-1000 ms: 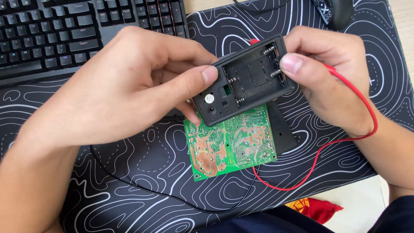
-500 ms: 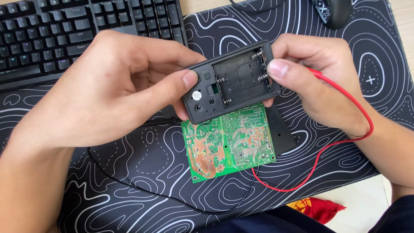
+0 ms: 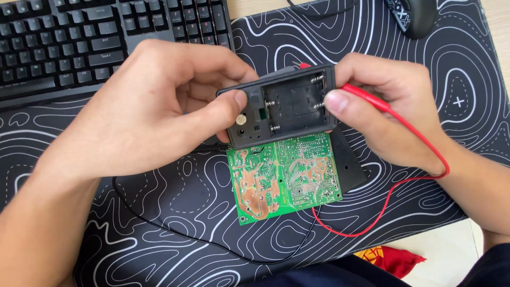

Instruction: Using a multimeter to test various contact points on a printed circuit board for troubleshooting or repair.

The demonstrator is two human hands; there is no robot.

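You've got the black battery case (image 3: pixel 281 109) up off the mat, both hands clamped on it: left hand (image 3: pixel 154 106) pinching its left end with the thumb on top, right hand (image 3: pixel 388 111) gripping the right end along with a red probe lead (image 3: pixel 419 143). Battery bay's open and empty, no cells in, no cover on. One green circuit board (image 3: pixel 287 178) lies just below, on one patterned desk mat (image 3: pixel 159 202); one keyboard (image 3: pixel 95 37), one mouse (image 3: pixel 414 16) behind

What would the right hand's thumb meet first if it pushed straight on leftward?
The right hand already rests its thumb on the open black plastic battery case; further left, probably the left hand's thumb, though depth is unclear.
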